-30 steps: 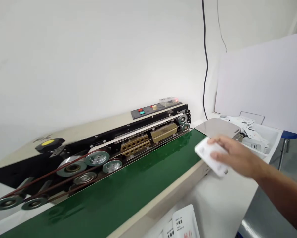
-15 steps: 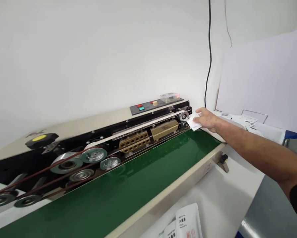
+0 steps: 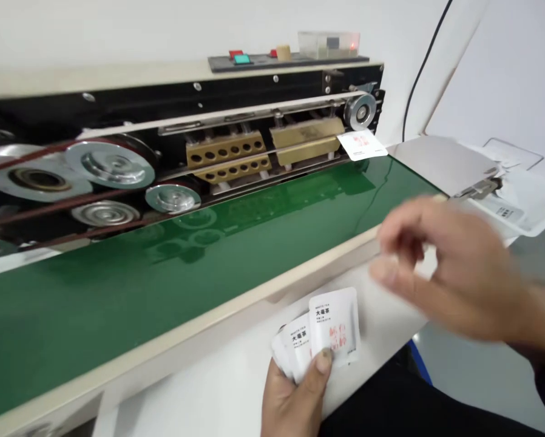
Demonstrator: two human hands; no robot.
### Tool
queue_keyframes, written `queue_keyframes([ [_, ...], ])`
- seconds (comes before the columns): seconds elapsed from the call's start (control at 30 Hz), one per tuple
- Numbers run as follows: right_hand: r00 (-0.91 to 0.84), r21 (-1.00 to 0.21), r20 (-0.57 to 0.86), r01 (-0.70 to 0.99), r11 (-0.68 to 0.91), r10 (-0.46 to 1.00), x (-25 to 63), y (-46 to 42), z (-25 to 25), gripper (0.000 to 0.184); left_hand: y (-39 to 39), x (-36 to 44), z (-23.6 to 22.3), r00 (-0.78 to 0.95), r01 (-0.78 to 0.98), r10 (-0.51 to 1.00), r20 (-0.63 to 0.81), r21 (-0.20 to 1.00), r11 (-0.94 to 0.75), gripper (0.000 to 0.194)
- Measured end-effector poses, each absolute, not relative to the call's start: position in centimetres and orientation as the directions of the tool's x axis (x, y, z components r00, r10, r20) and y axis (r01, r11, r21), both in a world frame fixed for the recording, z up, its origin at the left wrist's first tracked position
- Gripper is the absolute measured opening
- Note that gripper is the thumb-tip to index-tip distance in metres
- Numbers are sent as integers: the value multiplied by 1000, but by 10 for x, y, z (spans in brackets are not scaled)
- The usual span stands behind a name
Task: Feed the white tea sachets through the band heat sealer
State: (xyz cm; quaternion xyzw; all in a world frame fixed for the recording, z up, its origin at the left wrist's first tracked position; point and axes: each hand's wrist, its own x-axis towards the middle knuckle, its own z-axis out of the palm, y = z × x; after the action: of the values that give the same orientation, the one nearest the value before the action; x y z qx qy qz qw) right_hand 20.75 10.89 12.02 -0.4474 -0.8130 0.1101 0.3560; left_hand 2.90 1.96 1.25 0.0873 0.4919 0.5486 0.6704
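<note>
My left hand (image 3: pixel 291 400) is at the bottom of the view, holding a fan of white tea sachets (image 3: pixel 320 334) with the thumb pressed on their front. A single white sachet (image 3: pixel 362 144) lies at the right end of the band sealer (image 3: pixel 263 121), its upper edge by the steel guide wheel (image 3: pixel 360 111) and its lower part over the green conveyor belt (image 3: pixel 209 243). My right hand (image 3: pixel 450 270) is blurred above the white table (image 3: pixel 236 388), its fingers curled and apart, holding nothing and nearest the belt's front edge.
Brass heating blocks (image 3: pixel 227 155) and steel pulleys sit exposed along the sealer's front. A control panel (image 3: pixel 288 62) runs along its top. To the right are a steel plate (image 3: pixel 440 164) and a white tray (image 3: pixel 518 203) holding sachets, below a white board and black cable.
The sachet has left my right hand and now lies by the guide wheel. My right hand has moved back over the table. My left hand with its sachets has come into view, and the view has dropped closer.
</note>
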Motion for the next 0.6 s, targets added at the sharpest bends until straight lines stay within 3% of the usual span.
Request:
queue_keyframes([
  [0.1, -424, -737, 169, 545, 400, 890, 197, 78, 82, 24, 19, 26, 7, -60, -672, 843, -534, 646, 362, 75],
  [0.23, -320, -900, -71, 429, 78, 945, 184, 68, 42, 32, 18, 20, -4, -78, -587, 879, -470, 735, 341, 49],
  [0.4, -281, -958, -135, 281, -52, 950, 171, 63, 30, 30, 15, 17, -14, -35, -521, 909, -415, 784, 338, 47],
  [0.6, -260, -996, -44, 91, -21, 965, 192, 74, 44, 20, 15, 20, -4, -144, -508, 830, -538, 760, 404, 54],
])
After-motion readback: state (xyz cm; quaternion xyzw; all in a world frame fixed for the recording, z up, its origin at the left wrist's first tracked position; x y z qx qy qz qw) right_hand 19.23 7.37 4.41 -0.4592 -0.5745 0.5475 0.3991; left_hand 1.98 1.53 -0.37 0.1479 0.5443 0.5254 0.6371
